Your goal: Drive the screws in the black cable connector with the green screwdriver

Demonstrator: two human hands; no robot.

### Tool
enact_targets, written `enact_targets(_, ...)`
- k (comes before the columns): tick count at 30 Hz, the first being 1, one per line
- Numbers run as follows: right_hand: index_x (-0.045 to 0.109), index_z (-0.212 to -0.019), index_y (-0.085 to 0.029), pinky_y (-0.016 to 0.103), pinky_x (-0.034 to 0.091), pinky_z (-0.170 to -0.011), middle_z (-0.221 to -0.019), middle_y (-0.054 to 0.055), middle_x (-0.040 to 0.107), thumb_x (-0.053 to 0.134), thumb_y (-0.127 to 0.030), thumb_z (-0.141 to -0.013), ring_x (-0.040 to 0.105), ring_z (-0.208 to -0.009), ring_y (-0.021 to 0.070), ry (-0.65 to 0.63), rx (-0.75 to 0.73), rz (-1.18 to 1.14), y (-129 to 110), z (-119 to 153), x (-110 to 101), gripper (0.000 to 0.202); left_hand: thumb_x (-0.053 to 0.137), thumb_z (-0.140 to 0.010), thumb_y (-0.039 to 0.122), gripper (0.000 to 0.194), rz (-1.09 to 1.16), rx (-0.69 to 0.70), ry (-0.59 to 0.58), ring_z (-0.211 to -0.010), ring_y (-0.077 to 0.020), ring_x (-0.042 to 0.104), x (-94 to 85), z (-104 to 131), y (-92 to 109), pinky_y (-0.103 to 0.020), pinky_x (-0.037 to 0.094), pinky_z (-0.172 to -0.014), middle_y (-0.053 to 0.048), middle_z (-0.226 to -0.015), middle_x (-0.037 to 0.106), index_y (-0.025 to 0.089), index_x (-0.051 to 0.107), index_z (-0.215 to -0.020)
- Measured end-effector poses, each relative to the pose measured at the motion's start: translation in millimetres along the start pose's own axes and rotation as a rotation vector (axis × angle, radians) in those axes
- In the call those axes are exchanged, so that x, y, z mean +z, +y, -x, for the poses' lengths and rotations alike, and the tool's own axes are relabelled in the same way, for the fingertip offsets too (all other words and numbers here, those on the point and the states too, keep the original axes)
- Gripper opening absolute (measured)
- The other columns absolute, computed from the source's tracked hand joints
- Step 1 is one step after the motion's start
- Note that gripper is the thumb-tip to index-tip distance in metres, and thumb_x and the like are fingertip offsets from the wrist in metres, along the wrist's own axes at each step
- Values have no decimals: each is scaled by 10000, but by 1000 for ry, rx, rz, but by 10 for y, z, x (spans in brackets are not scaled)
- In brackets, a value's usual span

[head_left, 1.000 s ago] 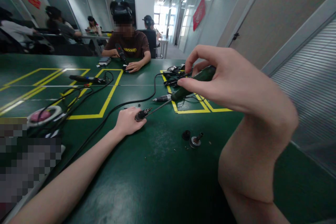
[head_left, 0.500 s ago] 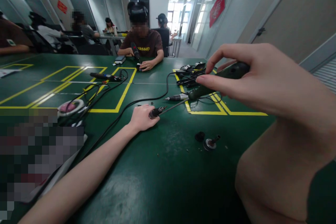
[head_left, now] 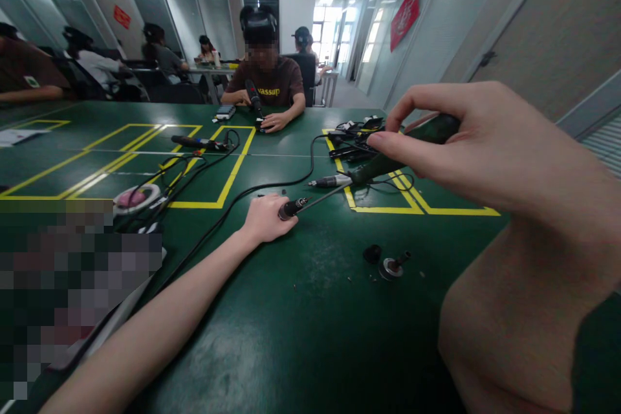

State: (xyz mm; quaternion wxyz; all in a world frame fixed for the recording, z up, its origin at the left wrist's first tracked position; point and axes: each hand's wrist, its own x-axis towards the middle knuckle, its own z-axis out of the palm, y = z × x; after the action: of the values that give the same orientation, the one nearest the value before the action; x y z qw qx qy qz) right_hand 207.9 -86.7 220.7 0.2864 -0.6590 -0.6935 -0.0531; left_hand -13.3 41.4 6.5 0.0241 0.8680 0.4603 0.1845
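Observation:
My left hand (head_left: 266, 218) rests on the green table, its fingers wrapped round a black electric screwdriver (head_left: 292, 209). Only that tool's dark nose end shows, pointing right; the rest is hidden in the fist. A screwdriver (head_left: 376, 170) with a dark green handle and a long thin metal shaft is held by my right hand (head_left: 466, 129), thumb and fingers pinching the handle. Its shaft slants down left, and the tip meets the nose end beside my left fist. A round metal-and-black part with a short stem (head_left: 392, 268) lies nearer me, beside a small black cap (head_left: 372, 253).
Black tools and cables (head_left: 356, 139) lie heaped inside yellow tape, with a grey-and-black driver (head_left: 332, 181) in front. Another corded tool (head_left: 196, 142) and a tape roll (head_left: 137, 197) are to the left. A person (head_left: 269, 81) works across the table.
The whole view has shifted slightly, so things appear a little farther right. Both hands keep their grips, and the screwdriver's tip stays at the black tool.

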Motion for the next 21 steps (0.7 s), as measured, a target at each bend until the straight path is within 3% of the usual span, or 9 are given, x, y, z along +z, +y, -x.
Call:
enact_targets(3, 644, -796, -257, 343, 434, -622, -755, -10, 675, 771, -203, -754, 648, -716, 199, -3, -57, -82, 31, 19, -4, 145, 653, -799, 354, 170, 3, 4, 7, -826, -274, 716, 5, 1, -8, -334, 402, -687, -101, -837, 741, 194, 691, -756)
enact_targets(6, 643, -832, -271, 365, 483, -702, -869, 7, 705, 810, -213, -690, 689, -865, 244, -13, -75, -102, 60, 27, 2, 227, 654, -796, 354, 166, 10, 9, 18, -802, -265, 705, -2, 6, -11, -329, 406, -680, -94, -817, 732, 199, 697, -754)
enact_targets(10, 677, -777, -251, 366, 406, -606, -769, 12, 702, 739, -455, -868, 651, -712, 222, -10, 32, 10, 29, 11, 14, 232, 653, -800, 353, 166, 11, 14, 32, -798, -259, 699, -5, 9, -12, -325, 411, -679, -92, -816, 731, 200, 704, -759)
enact_targets(12, 685, -741, -238, 352, 352, -565, -663, -3, 651, 704, -463, -912, 582, -592, 188, -12, 78, 61, 14, 1, 18, 283, 659, -797, 354, 166, 7, 12, 30, -804, -258, 700, -3, 8, -13, -322, 412, -677, -94, -825, 737, 199, 706, -761)
enact_targets(14, 686, -745, -236, 346, 349, -568, -644, -12, 632, 740, -404, -879, 574, -584, 182, -3, 68, 38, 22, 1, 19, 221, 659, -798, 356, 168, 3, 12, 27, -802, -258, 700, -2, 7, -14, -323, 410, -675, -94, -825, 739, 199, 703, -758)
enact_targets(18, 666, -851, -262, 379, 451, -699, -877, 26, 713, 766, -360, -778, 702, -903, 272, -2, -76, -127, 79, 32, 3, 158, 644, -812, 366, 185, 3, 17, 30, -791, -257, 697, -7, 8, -14, -325, 409, -673, -93, -813, 737, 201, 694, -746)
enact_targets(21, 637, -894, -280, 406, 491, -744, -943, 45, 699, 746, -394, -748, 689, -953, 295, -33, -137, -177, 96, 57, -11, 215, 644, -814, 374, 192, 5, 18, 29, -790, -260, 698, -7, 8, -11, -330, 413, -675, -96, -820, 740, 201, 692, -745)
